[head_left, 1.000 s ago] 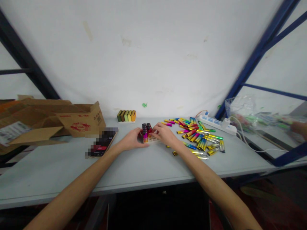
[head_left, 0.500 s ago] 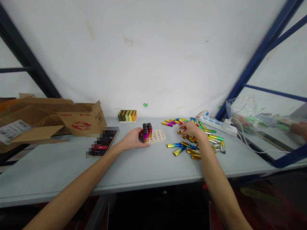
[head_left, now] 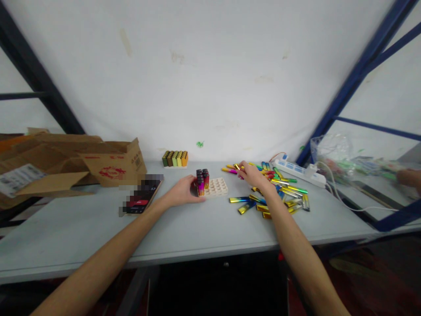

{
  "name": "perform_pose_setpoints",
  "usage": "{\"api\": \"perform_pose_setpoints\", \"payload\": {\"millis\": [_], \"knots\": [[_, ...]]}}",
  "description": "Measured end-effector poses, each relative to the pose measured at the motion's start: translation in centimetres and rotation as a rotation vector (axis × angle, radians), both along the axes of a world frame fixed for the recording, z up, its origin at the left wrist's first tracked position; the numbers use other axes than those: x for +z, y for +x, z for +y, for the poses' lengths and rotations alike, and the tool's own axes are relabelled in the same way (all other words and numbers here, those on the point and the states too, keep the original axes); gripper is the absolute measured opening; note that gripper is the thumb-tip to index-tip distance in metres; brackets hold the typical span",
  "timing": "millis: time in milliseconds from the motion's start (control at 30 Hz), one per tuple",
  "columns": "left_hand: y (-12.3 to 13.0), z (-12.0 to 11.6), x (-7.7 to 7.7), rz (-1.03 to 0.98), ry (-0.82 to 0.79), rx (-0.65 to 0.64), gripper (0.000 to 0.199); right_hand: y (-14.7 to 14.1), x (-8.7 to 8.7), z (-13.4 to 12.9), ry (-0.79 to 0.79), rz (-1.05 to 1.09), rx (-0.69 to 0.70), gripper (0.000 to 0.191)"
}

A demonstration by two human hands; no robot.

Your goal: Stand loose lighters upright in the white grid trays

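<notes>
Pale tray (head_left: 219, 187) flat; black-topped tubes (head_left: 201, 186) upright in left end; metallic tubes (head_left: 294, 192) heaped rightward.

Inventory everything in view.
Loose tubes: many, multicoloured, table's right
Upright tubes: several, purple and red, in tray
Tray: one, cream, table's middle
Tube block: one, multicoloured, by wall
Phone: one, dark and red, left
Boxes: count unclear, brown, far left
Power strip: one, white and blue, right
Bag: one, clear, right
Frame bars: several, blue or dark, sides
Table: one, grey, underneath
Wall: one, white, behind
Co-worker's hand: one, blurred, right edge
Left hand: one, at tray
Right hand: one, holding a tube
</notes>
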State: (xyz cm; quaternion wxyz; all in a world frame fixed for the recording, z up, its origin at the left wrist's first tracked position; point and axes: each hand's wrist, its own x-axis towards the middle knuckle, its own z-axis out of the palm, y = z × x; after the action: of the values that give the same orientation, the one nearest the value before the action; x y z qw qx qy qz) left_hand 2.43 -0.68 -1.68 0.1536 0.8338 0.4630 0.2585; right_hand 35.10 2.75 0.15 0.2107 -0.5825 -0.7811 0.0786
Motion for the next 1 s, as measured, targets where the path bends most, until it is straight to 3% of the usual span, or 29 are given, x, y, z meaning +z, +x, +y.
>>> {"api": "perform_pose_setpoints", "payload": {"millis": [233,433,600,800,1000], "knots": [[0.0,-0.1,0.2,0.037,0.005,-0.016,0.056,-2.0,0.6,-0.5,0.228,0.334,0.152,0.027],[0.0,0.0,0.1,0.012,-0.004,-0.021,0.054,-2.8,0.0,-0.1,0.076,0.58,0.164,0.041],[0.0,-0.1,0.0,0.022,-0.001,-0.022,0.055,-3.3,-0.5,0.2,0.07,0.657,0.165,0.05],[0.0,-0.1,0.1,0.034,-0.022,-0.013,0.059,-4.5,-0.6,-0.5,-0.163,0.847,0.363,0.049],[0.0,0.0,-0.1,0.015,-0.01,-0.028,0.059,-5.2,-0.7,-0.7,-0.092,0.782,0.208,0.055]]}}
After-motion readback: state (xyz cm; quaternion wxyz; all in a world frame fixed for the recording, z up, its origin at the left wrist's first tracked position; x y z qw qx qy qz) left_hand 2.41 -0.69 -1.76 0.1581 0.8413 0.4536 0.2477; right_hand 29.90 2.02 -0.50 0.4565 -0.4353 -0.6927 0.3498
